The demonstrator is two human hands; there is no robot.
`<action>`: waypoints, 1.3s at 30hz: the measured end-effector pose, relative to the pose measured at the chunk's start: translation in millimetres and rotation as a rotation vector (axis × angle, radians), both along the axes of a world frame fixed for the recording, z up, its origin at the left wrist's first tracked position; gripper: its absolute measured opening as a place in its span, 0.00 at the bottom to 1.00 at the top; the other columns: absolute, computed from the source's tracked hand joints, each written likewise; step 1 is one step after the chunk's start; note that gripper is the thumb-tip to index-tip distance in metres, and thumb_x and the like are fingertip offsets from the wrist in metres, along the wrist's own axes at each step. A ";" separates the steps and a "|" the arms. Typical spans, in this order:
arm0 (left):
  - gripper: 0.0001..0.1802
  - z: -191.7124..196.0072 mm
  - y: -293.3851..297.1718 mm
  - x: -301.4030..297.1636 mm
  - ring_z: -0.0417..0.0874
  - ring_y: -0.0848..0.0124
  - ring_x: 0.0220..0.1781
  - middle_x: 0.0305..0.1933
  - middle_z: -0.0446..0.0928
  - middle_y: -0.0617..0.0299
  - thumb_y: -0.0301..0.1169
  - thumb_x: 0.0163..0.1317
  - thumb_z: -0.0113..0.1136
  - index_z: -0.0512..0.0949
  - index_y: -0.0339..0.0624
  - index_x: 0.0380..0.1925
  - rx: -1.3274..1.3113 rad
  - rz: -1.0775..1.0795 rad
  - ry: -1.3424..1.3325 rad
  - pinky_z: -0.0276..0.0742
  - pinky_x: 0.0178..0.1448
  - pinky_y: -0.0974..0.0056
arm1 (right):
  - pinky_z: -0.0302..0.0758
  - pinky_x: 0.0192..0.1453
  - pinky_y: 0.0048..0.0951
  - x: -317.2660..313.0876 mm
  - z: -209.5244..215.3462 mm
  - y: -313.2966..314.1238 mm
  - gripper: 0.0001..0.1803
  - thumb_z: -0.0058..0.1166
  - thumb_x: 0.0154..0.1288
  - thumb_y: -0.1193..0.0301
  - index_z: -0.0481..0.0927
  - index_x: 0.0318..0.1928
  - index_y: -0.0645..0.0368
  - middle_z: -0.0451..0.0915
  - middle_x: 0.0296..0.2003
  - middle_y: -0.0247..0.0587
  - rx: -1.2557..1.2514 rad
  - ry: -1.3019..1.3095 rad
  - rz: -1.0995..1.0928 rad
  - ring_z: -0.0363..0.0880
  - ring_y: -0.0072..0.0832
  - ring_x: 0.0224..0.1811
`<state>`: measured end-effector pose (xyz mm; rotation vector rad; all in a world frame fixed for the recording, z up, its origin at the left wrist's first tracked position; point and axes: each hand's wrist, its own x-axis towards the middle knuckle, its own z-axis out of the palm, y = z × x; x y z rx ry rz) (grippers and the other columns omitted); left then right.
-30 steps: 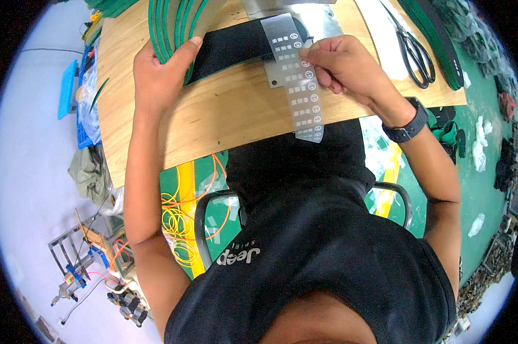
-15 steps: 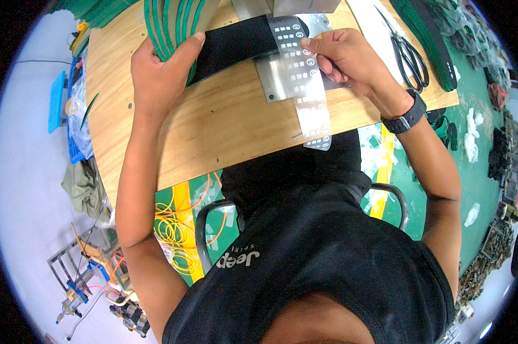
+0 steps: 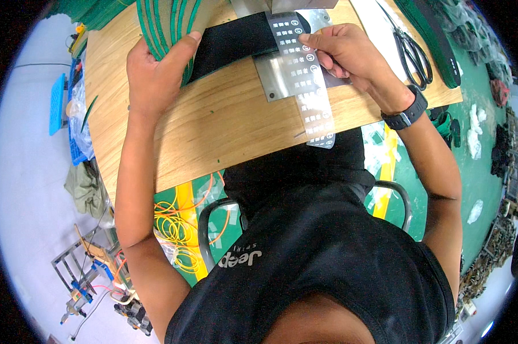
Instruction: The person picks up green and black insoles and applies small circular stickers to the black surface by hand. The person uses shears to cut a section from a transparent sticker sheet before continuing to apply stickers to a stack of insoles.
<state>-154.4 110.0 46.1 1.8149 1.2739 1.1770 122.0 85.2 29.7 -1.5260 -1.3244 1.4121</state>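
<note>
My left hand (image 3: 156,74) is closed round a fanned stack of green-edged insoles (image 3: 170,23), its thumb pressed on their near side. Beside that stack, a black insole (image 3: 230,43) lies flat, its rounded end under a clear strip of white printed transfers (image 3: 307,71). My right hand (image 3: 345,57) pinches the strip's right edge between thumb and forefinger, the other fingers curled. The strip runs across a metal plate (image 3: 279,83) and its near end hangs past the table's front edge.
A metal block (image 3: 305,6) stands at the far side of the plate. Black scissors (image 3: 413,57) lie on white paper to the right, beside a row of green-edged insoles (image 3: 434,40). The wooden table (image 3: 196,135) ends close to my lap.
The whole view has shifted slightly. Both hands keep their grips, and the bright glare on the strip's lower part has faded.
</note>
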 end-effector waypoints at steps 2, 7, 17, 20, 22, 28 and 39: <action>0.11 -0.8 1.9 -2.9 0.72 0.81 0.28 0.25 0.77 0.68 0.35 0.55 0.64 0.80 0.38 0.29 -0.004 -0.019 0.022 0.69 0.35 0.72 | 0.52 0.13 0.18 0.7 -2.1 0.2 0.14 0.58 0.60 0.65 0.77 0.21 0.58 0.69 0.11 0.28 -0.011 -0.002 0.004 0.61 0.14 0.09; 0.10 -0.9 0.5 -2.2 0.72 0.82 0.27 0.25 0.77 0.69 0.35 0.54 0.65 0.80 0.39 0.28 0.024 -0.001 0.020 0.69 0.34 0.72 | 0.53 0.12 0.18 0.0 -4.4 -0.9 0.14 0.58 0.60 0.65 0.78 0.22 0.59 0.69 0.11 0.28 -0.029 0.017 -0.003 0.61 0.14 0.09; 0.13 -5.7 3.8 -8.3 0.78 0.77 0.33 0.32 0.80 0.64 0.34 0.54 0.66 0.81 0.36 0.34 -0.023 -0.017 0.035 0.72 0.41 0.71 | 0.51 0.11 0.17 -0.7 -3.6 -3.1 0.13 0.57 0.61 0.66 0.77 0.22 0.61 0.69 0.10 0.29 -0.034 0.045 -0.001 0.60 0.13 0.08; 0.13 -6.6 4.6 -10.0 0.78 0.77 0.32 0.31 0.80 0.64 0.35 0.54 0.66 0.81 0.36 0.34 -0.010 0.004 0.093 0.72 0.40 0.71 | 0.51 0.10 0.17 -1.2 -3.8 -3.2 0.14 0.57 0.61 0.66 0.77 0.22 0.60 0.69 0.10 0.29 -0.031 0.037 -0.005 0.60 0.13 0.08; 0.13 -7.6 4.6 -9.3 0.78 0.77 0.32 0.31 0.80 0.64 0.36 0.53 0.67 0.81 0.37 0.33 -0.008 -0.002 0.085 0.72 0.40 0.71 | 0.51 0.10 0.17 -0.1 -4.4 -2.8 0.14 0.57 0.61 0.65 0.77 0.22 0.60 0.68 0.10 0.28 -0.039 0.048 -0.001 0.60 0.13 0.08; 0.14 -3.9 -1.5 -0.1 0.72 0.79 0.25 0.22 0.77 0.65 0.38 0.53 0.66 0.79 0.38 0.27 0.035 0.059 0.120 0.70 0.33 0.71 | 0.51 0.10 0.12 -5.0 -0.5 -4.8 0.19 0.53 0.66 0.63 0.74 0.17 0.56 0.68 0.09 0.25 -0.028 0.026 -0.002 0.59 0.10 0.07; 0.54 7.8 1.0 32.4 0.68 0.49 0.59 0.55 0.70 0.41 0.48 0.34 0.74 0.61 0.29 0.60 0.292 -0.131 0.887 0.62 0.64 0.54 | 0.52 0.11 0.13 -1.7 -4.9 -5.9 0.17 0.52 0.66 0.66 0.74 0.19 0.57 0.69 0.10 0.26 -0.023 0.024 -0.003 0.59 0.10 0.07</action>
